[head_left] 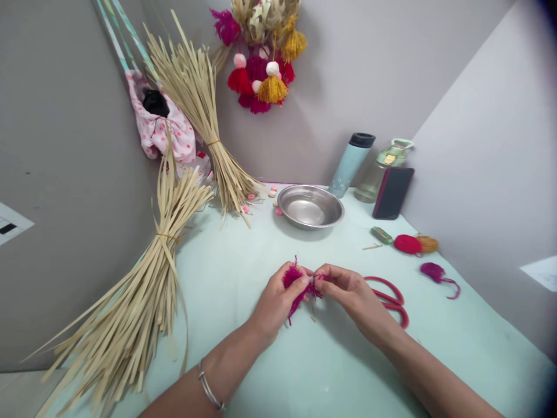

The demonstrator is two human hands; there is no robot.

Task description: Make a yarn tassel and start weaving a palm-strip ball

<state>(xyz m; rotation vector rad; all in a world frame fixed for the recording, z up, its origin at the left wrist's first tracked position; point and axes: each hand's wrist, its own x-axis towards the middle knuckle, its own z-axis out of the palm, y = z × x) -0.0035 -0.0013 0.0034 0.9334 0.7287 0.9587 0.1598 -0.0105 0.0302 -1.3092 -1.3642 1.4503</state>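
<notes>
A bundle of magenta yarn (292, 277) is pinched between the thumb and fingers of my left hand (278, 296), above the middle of the pale green table (278, 371). Close beside it on the right, my right hand (348, 287) has thumb and fingertips pressed together on strands of the same yarn. The fingertips of both hands nearly meet. Red-handled scissors (398, 302) lie just right of my right hand, their blades hidden under it. A silver bangle circles my left wrist.
Straw bundles (163, 247) stand at the left. A metal bowl (311, 207), a blue tumbler (352, 162), a green-lidded bottle (374, 177) and a phone (393, 193) stand behind. Yarn balls (408, 244) lie right. Tassels (272, 90) hang on the wall.
</notes>
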